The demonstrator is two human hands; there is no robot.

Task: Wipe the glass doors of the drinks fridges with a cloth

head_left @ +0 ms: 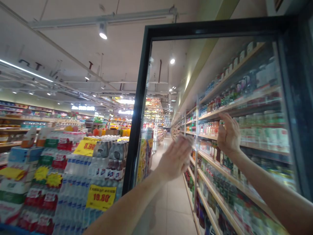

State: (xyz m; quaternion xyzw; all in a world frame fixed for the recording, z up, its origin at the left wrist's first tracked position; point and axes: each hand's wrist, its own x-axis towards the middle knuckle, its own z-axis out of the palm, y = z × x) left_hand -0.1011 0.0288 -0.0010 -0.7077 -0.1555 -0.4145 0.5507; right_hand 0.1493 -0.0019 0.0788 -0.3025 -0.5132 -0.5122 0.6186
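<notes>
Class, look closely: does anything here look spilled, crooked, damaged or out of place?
Nothing clearly stands out. The stacked drink packs look orderly, the floor shows no spill, and the dark door frame looks intact. Shelved bottles are too blurred to check closely.

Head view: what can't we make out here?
- Left hand, head view: motion blur smears its fingers, so whether it holds anything is unclear.
- Black frame, head view: lower left stretch hidden by the left forearm; its bottom is out of the picture.
- Bottle labels behind the glass, head view: too blurred to read.
- Yellow 19.80 sign, head view: top line too small and blurred.
</notes>
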